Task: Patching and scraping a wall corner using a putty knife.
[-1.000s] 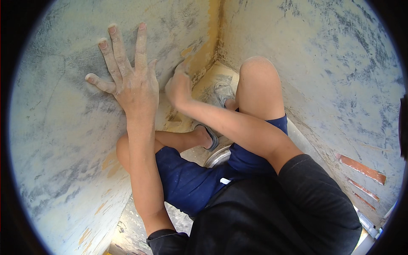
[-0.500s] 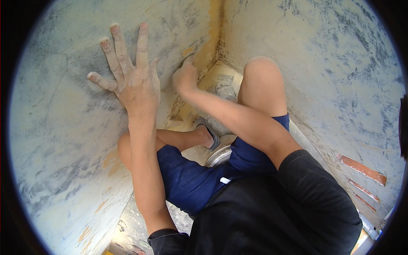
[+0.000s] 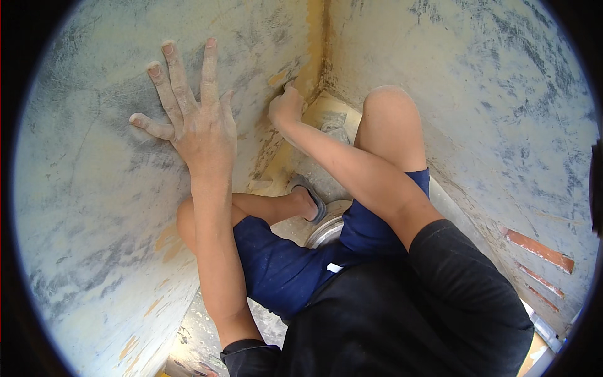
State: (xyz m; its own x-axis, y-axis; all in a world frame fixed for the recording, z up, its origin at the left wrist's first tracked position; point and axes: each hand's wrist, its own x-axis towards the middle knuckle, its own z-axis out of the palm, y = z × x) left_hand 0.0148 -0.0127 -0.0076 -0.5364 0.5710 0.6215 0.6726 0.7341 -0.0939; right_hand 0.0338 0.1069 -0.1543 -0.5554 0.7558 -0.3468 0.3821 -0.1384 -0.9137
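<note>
My left hand [image 3: 204, 129] rests against the patchy grey-and-cream wall [image 3: 94, 188], its dusty fingers spread wide. To its right, low on the same wall and close to the corner, my right hand [image 3: 286, 108] is closed, with the fingers curled toward the surface. A small dark edge shows at its fingertips, but what it grips is hidden by the hand. Bare tan patches of wall lie around it, with a yellowish strip [image 3: 314, 44] running down the corner.
A second mottled wall [image 3: 490, 113] meets the first at the corner. My bent knee [image 3: 391, 116] stands near it, and my sandalled foot [image 3: 309, 198] is between the walls. Beneath me is a round pale metallic rim [image 3: 325, 234]. Reddish slots [image 3: 540, 250] mark the right wall.
My right hand has shifted a little to the right and up, toward the corner, and is less blurred. My left hand stays spread on the wall.
</note>
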